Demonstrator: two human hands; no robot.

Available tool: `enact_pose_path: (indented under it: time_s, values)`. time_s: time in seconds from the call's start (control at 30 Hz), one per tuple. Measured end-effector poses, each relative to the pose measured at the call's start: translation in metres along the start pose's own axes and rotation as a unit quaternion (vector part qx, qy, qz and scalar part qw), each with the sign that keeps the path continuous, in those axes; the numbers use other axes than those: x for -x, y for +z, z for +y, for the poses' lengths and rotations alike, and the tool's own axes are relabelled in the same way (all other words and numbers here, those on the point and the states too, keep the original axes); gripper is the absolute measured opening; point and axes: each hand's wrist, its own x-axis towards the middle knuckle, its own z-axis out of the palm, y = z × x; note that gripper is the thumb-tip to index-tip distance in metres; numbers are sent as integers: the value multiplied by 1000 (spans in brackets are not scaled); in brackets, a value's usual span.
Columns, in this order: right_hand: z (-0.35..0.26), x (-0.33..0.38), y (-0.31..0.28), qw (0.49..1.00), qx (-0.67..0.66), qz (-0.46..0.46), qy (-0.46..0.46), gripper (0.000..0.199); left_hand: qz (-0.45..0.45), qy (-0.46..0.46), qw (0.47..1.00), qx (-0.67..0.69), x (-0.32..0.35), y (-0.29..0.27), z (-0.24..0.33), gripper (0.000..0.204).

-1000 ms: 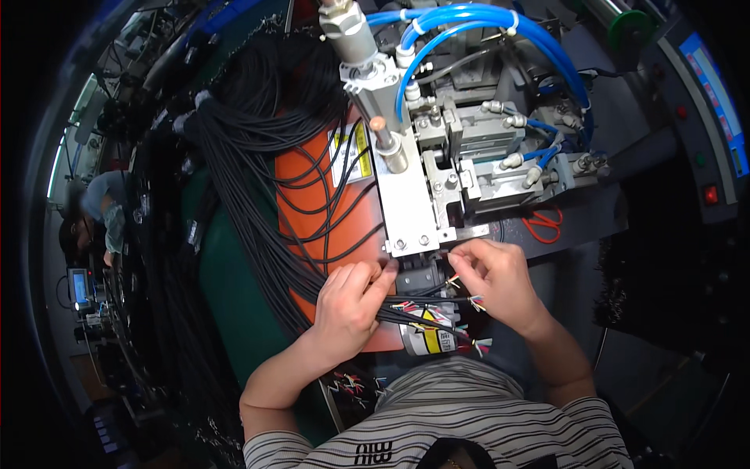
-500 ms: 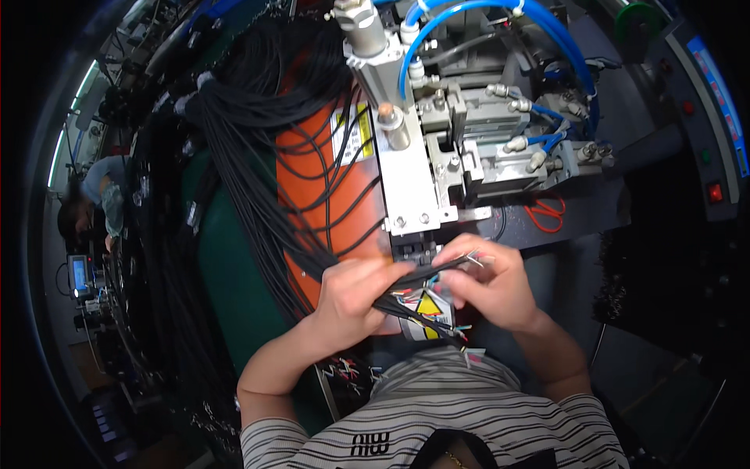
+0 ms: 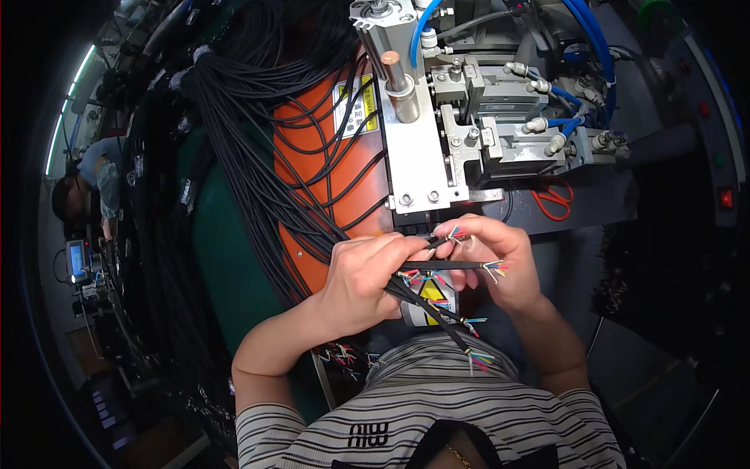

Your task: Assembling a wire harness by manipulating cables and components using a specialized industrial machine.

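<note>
Black cables [image 3: 437,301] with stripped coloured ends sit clamped in the left hand [image 3: 363,281], the right hand [image 3: 492,258] pinching one at the machine [image 3: 426,168], most apparently unfed.

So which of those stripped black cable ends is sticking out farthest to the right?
The horizontal cable end crossing the right hand, its coloured wires fanned past the fingers. The others hang down toward the striped shirt or sit by the fingertips.

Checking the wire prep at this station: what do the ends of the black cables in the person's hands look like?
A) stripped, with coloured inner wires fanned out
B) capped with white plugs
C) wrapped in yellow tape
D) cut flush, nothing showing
A: the black cables held by the left hand and right hand end in splayed coloured inner wires.
</note>
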Motion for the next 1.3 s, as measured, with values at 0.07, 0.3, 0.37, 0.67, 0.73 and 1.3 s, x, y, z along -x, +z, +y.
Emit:
enact_pose_path:
  time_s: [0.07,0.3,0.37,0.67,0.73,1.3]
  values:
    - [-3,-2,-6,1000,-17,-21,11,18,-4,0,1000,23,-2,-1,1,51]
    - [8,-4,-1,945,264,-5,-192,9,-2,37,991,-126,-10,6,14,44]
    - [3,-2,6,979,151,19,-133,11,-8,41,988,-147,-10,6,14,42]
    - [-8,-7,-8,995,-52,-86,-6,23,-22,5,982,187,-19,-8,-7,36]
    - [-11,-8,-8,993,-83,-86,7,22,-63,-25,973,223,-19,-13,-10,36]
    - [-10,-13,-7,947,256,-20,-194,10,-106,-87,958,252,-20,-10,-7,23]
